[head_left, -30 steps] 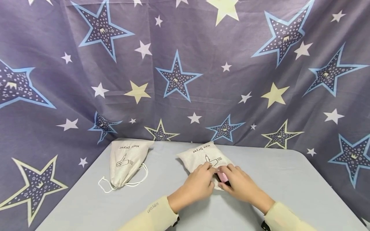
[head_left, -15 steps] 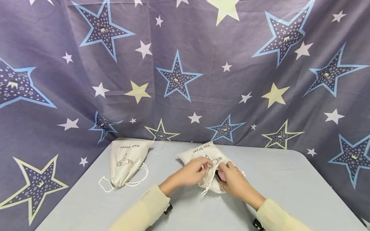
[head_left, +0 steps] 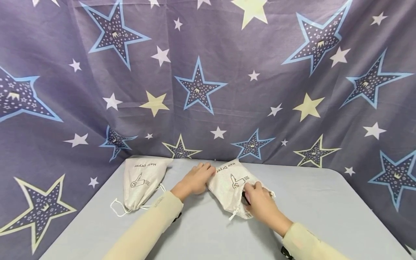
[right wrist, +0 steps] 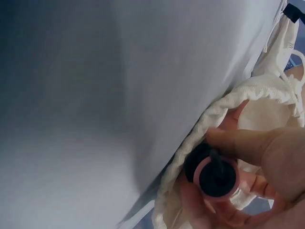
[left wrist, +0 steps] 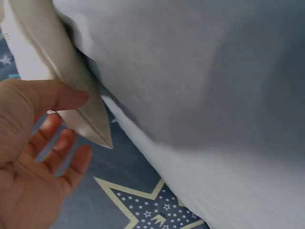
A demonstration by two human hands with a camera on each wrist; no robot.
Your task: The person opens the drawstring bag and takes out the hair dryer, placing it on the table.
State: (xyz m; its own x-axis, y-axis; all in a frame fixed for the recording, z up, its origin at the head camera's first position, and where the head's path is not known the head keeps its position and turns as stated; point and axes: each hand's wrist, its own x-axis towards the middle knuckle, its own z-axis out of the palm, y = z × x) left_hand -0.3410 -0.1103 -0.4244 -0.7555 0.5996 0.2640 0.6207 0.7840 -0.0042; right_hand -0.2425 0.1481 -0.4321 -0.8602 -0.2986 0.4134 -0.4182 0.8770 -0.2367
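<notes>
A cream drawstring bag [head_left: 224, 187] printed "Hair Dryer" lies on the table with its mouth towards me. My right hand [head_left: 261, 202] is at that mouth, gripping a pink and black hair dryer handle. In the right wrist view, the round end of the hair dryer [right wrist: 217, 179], with a dark cord stub, sits between thumb and fingers inside the gathered rim [right wrist: 228, 100]. The rest of the dryer is hidden in the bag. My left hand [head_left: 196, 178] is at the bag's far left corner. Its thumb overlaps the corner [left wrist: 97, 126] in the left wrist view, fingers loosely bent.
To the left lies a second cream bag [head_left: 143, 180] with the same print, its white cord [head_left: 120, 213] trailing on the table. A star-patterned curtain [head_left: 227, 90] hangs behind the grey table [head_left: 325, 202].
My left hand has left the bag's mouth and moved away and left to the far corner. The right hand stays at the mouth with the hair dryer; a short drawstring end has come into sight.
</notes>
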